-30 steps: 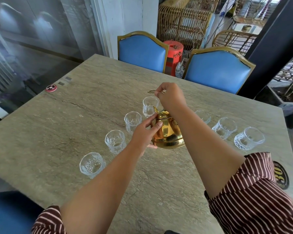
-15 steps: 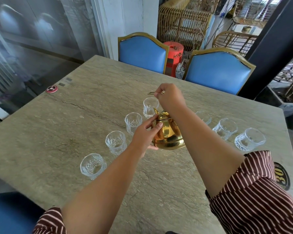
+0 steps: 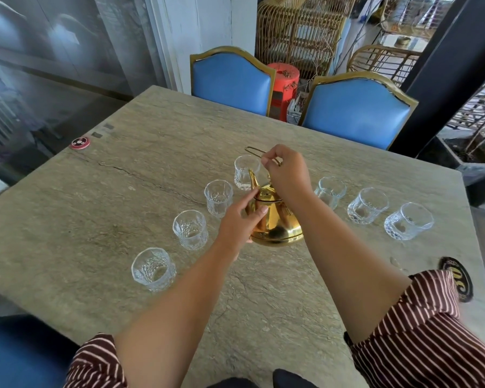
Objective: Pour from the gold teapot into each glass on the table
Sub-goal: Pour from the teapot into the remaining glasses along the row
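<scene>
Right hand (image 3: 287, 170): my grip's pinched shut on the wire handle (image 3: 254, 151).
Left hand (image 3: 241, 222): fingers closed against the gold teapot (image 3: 276, 222), steadying its side.
Teapot: tipped, spout at the fourth glass (image 3: 246, 172).
Bench (image 3: 123, 191): seven glasses in a curve.

Gold teapot (image 3: 277, 222) tipped spout-first toward farthest of seven empty cut-glass tumblers (image 3: 246, 172)

Teapot (image 3: 275, 219) spout tipped nearer far glass (image 3: 246, 172).
</scene>
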